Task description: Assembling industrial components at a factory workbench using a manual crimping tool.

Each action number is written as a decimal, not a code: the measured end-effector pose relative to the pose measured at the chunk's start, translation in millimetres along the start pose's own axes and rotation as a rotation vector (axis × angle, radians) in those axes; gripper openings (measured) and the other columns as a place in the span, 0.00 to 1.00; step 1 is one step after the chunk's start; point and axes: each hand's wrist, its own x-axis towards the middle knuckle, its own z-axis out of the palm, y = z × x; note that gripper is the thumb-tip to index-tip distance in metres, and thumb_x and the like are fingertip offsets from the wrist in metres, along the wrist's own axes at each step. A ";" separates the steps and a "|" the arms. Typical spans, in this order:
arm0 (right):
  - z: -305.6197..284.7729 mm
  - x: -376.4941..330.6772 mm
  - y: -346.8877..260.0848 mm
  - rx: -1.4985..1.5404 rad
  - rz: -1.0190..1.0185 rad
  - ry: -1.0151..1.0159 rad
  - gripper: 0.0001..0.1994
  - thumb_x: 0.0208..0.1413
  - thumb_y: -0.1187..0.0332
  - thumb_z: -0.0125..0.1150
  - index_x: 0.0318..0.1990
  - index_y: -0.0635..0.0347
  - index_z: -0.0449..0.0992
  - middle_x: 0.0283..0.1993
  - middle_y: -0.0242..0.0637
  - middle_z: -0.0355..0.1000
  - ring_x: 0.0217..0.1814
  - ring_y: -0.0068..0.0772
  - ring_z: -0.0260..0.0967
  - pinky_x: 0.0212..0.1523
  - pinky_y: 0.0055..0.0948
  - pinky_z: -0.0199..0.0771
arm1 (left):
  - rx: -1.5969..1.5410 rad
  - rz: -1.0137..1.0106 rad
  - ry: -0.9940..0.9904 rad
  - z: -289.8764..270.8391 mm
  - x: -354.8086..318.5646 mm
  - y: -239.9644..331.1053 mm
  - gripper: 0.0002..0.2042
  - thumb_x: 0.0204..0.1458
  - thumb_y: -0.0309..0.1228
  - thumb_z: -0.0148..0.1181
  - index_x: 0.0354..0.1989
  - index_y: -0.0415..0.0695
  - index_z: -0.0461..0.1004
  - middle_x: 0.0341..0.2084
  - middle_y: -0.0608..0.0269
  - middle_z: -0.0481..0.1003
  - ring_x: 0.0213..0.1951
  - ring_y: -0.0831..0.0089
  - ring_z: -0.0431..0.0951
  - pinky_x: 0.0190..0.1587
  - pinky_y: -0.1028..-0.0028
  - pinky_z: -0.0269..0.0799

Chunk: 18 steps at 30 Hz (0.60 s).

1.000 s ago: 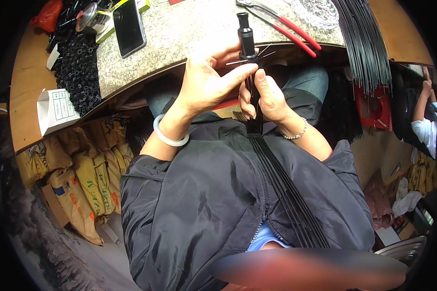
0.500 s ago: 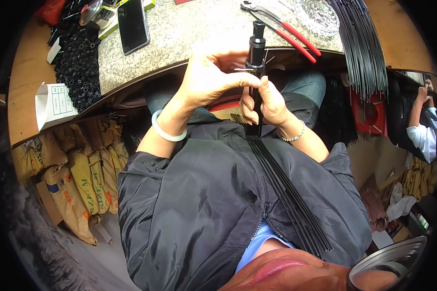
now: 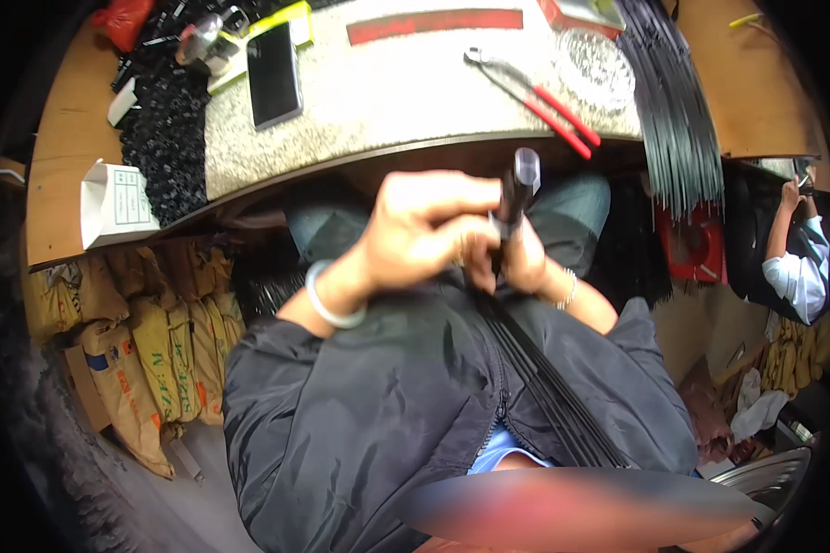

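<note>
Both hands' fingers clenched on black tube (image 3: 518, 189): left hand (image 3: 424, 235), right hand (image 3: 526, 263) (white box (image 3: 115, 201) contents unseen).

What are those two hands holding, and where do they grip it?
Both hands, left and right, grip a black tube at its lower part.

Bright, even light falls from above onto the speckled tabletop (image 3: 387, 101), and the phone (image 3: 274, 74) lying there throws back a dull sheen. Below its edge it turns dim, with the sacks (image 3: 148, 350) in shade. The left hand (image 3: 424, 235) is slightly smeared by motion. Straight edges bow near the rim, corners fall to black, and a soft blurred patch sits low in the frame.
</note>
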 end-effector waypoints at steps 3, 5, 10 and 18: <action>1.5 -17.9 16.3 0.056 -0.138 -0.108 0.28 0.58 0.46 0.37 0.50 0.64 0.63 0.48 0.40 0.64 0.50 0.31 0.61 0.53 0.30 0.57 | -0.105 0.326 0.024 12.9 -14.8 -22.1 0.12 0.45 0.23 0.61 0.35 0.27 0.72 0.31 0.48 0.74 0.32 0.67 0.76 0.29 0.74 0.74; 1.9 0.2 -2.8 0.121 -0.003 -0.102 0.30 0.57 0.42 0.34 0.39 0.65 0.67 0.26 0.39 0.70 0.26 0.29 0.69 0.29 0.26 0.69 | -0.292 -0.015 0.158 14.8 -7.1 -19.6 0.10 0.47 0.17 0.54 0.39 0.33 0.72 0.21 0.59 0.73 0.16 0.75 0.73 0.19 0.79 0.71; -9.0 64.3 -29.4 -0.139 -0.259 0.100 0.27 0.61 0.48 0.32 0.34 0.67 0.66 0.20 0.41 0.66 0.20 0.33 0.67 0.23 0.24 0.67 | -0.734 0.014 -0.211 -43.4 35.9 -53.7 0.25 0.52 0.50 0.49 0.44 0.37 0.67 0.40 0.56 0.70 0.40 0.69 0.74 0.43 0.72 0.71; 7.5 82.8 -31.7 0.058 -0.265 0.188 0.21 0.60 0.49 0.36 0.35 0.61 0.61 0.17 0.30 0.57 0.12 0.20 0.56 0.10 0.16 0.56 | -0.785 0.013 -0.034 -60.1 55.0 -48.4 0.19 0.55 0.39 0.49 0.49 0.37 0.66 0.44 0.49 0.70 0.51 0.58 0.68 0.58 0.60 0.59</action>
